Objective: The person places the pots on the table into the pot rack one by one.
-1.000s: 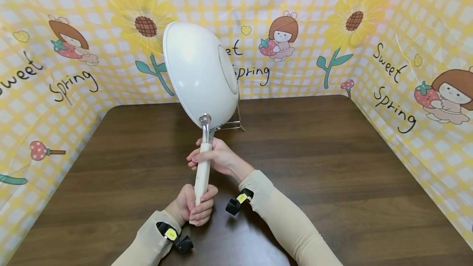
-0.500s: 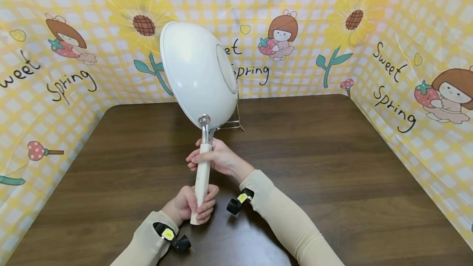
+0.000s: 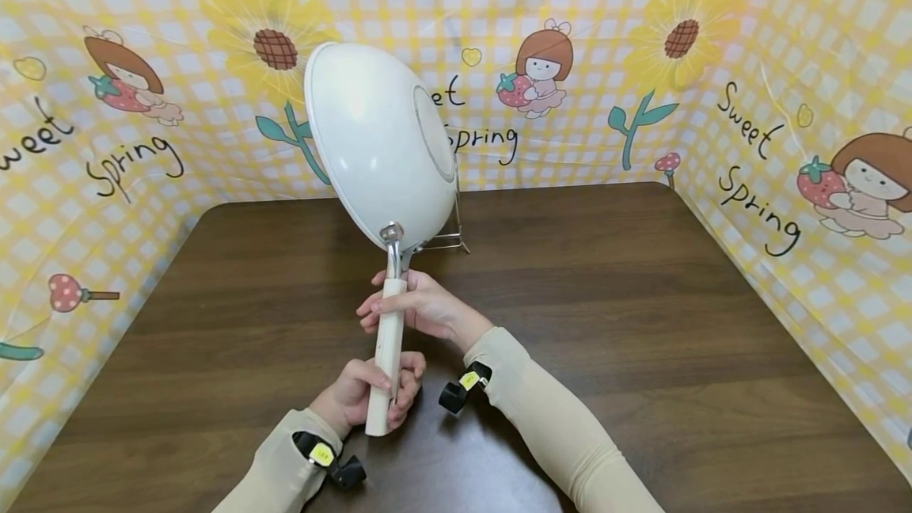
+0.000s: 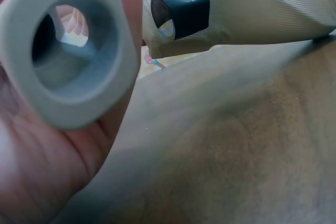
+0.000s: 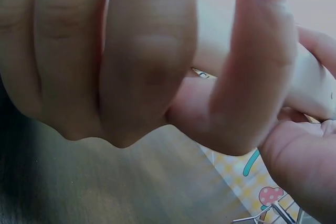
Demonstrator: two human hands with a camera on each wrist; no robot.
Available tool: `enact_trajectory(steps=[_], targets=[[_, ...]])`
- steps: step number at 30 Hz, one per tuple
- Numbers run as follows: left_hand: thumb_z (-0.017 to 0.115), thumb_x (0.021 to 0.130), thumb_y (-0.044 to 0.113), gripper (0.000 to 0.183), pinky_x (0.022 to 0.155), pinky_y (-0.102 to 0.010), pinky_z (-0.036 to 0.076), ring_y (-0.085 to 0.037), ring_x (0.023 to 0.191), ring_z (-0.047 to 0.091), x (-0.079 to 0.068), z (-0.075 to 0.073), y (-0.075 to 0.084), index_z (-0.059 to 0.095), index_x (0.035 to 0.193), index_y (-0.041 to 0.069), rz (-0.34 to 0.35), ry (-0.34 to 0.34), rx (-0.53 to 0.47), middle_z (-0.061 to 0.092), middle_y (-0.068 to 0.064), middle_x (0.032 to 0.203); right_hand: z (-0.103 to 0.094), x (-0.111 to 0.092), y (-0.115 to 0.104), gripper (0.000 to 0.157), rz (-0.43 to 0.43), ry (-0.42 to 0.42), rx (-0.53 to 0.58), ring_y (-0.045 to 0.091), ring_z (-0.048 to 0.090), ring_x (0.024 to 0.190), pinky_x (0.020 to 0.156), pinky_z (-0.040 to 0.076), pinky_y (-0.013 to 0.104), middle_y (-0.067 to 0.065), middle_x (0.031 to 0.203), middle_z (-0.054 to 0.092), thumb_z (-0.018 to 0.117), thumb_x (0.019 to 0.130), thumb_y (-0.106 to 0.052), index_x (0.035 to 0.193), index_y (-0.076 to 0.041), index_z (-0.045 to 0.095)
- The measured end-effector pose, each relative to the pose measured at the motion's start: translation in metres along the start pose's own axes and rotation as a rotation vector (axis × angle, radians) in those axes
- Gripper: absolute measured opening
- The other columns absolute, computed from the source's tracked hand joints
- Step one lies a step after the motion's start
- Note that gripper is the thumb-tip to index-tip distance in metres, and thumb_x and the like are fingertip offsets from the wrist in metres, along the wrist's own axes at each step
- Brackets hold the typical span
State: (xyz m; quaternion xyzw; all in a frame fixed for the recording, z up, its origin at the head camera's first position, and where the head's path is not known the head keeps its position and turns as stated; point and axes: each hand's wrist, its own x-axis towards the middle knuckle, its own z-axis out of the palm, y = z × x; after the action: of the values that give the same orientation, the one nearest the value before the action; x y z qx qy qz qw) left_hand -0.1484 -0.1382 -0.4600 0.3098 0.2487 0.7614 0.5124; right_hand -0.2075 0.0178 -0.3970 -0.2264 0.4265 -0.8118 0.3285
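A white wok-style pan stands tilted on its side in the air, its outer bottom turned right. Its cream handle points down toward me, and its hollow end shows close up in the left wrist view. My right hand grips the handle's upper part near the metal neck, fingers wrapped round it in the right wrist view. Lower down, my left hand holds the handle with its thumb across the front and its fingers loosely curled behind. The inside of the pan is hidden.
Behind the pan, a thin wire rack stands on the dark wooden table, mostly covered by the pan. A yellow checked cloth with printed figures hangs round the back and sides. Each sleeved wrist carries a small black camera.
My left hand's fingers have loosened on the lower handle and spread slightly to the right. The pan has shifted very slightly left in view. My right hand keeps its grip.
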Motion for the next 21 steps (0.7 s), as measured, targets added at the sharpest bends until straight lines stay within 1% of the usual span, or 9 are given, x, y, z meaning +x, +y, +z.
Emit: enact_trajectory(steps=[4,7,10,15,18,21], targets=[[0.047,0.086,0.007,0.028,0.066,-0.023,0.055,-0.007,0.070,0.066,-0.0001,0.0002,-0.0004,0.051,0.113,0.012,0.001,0.010,-0.007,0.069,0.001,0.090,-0.0019,0.0002,0.0002,0.034,-0.003,-0.009,0.001,0.023,0.072,0.080,0.077,0.058,0.038,0.013,0.089,0.072,0.044,0.090,0.017,0.110,-0.010,0.045],[0.048,0.087,0.004,0.023,0.061,-0.021,0.053,-0.005,0.064,0.064,-0.0003,0.0008,-0.0005,0.053,0.108,0.013,0.002,0.034,0.022,0.068,0.002,0.085,-0.0031,0.0001,0.0005,0.034,-0.002,-0.011,0.002,0.024,0.072,0.079,0.077,0.058,0.038,0.013,0.089,0.072,0.045,0.088,0.018,0.109,-0.010,0.045],[0.050,0.088,0.004,0.020,0.060,-0.021,0.052,-0.004,0.061,0.062,-0.0005,0.0013,-0.0003,0.055,0.105,0.014,0.001,0.062,0.055,0.068,0.003,0.083,-0.0034,-0.0001,0.0005,0.035,0.002,-0.007,0.012,0.024,0.072,0.078,0.075,0.059,0.039,0.014,0.088,0.072,0.044,0.087,0.018,0.106,-0.010,0.046],[0.050,0.086,0.002,0.022,0.060,-0.022,0.051,-0.004,0.059,0.059,-0.0008,0.0003,-0.0003,0.056,0.103,0.015,-0.015,0.099,0.087,0.067,0.003,0.084,-0.0034,-0.0005,0.0002,0.035,0.021,-0.009,0.017,0.024,0.073,0.077,0.074,0.059,0.039,0.013,0.087,0.072,0.044,0.086,0.019,0.103,-0.011,0.046],[0.048,0.083,-0.002,0.027,0.060,-0.023,0.050,-0.004,0.059,0.058,-0.0009,-0.0005,-0.0007,0.057,0.102,0.015,-0.038,0.150,0.118,0.068,0.004,0.084,-0.0049,-0.0011,0.0014,0.035,0.029,-0.001,0.012,0.024,0.073,0.076,0.074,0.059,0.039,0.013,0.087,0.072,0.044,0.085,0.020,0.102,-0.010,0.045],[0.048,0.081,-0.003,0.028,0.062,-0.023,0.050,-0.004,0.061,0.059,-0.0012,-0.0007,-0.0013,0.057,0.102,0.015,-0.053,0.224,0.159,0.068,0.005,0.085,-0.0073,-0.0018,0.0032,0.035,0.035,0.006,0.007,0.024,0.073,0.076,0.075,0.059,0.039,0.014,0.087,0.072,0.044,0.085,0.020,0.103,-0.010,0.044]])
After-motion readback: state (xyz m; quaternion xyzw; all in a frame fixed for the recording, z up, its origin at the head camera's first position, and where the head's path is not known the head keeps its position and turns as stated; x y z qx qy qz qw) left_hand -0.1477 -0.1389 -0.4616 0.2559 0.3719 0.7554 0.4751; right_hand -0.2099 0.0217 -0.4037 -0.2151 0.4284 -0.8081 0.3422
